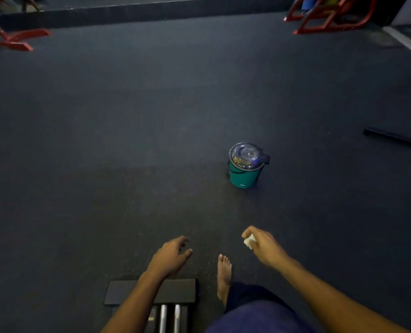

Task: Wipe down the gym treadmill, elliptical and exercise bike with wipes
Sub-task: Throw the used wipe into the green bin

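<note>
Progress check, head view only. Your right hand (263, 246) is out in front of you over the dark floor (127, 116), fingers curled round a small crumpled white wipe (248, 242); only a bit of it shows between thumb and fingers. Your left hand (173, 257) hangs beside it, fingers loose and spread, holding nothing. One bare foot (224, 272) is planted on the floor between the two arms.

Green bin (245, 167) with a clear lid stands upright on the floor ahead and slightly to your right, well apart from both hands, lid closed. Judged by the balled-up wipe and your heading, you are probably carrying a used wipe to that bin, or going for a fresh one; which, the frame does not settle.

Machine part with a dark flat pad and metal rails (156, 296) sits at the bottom edge under your left arm; too little shows to name the machine. Red frames (331, 13) stand at the far corners.

No treadmill, elliptical or bike is identifiable, and no surface shows wet or dry. How many machines are wiped cannot be read; treat the task as mid-course, between wiping passes.
</note>
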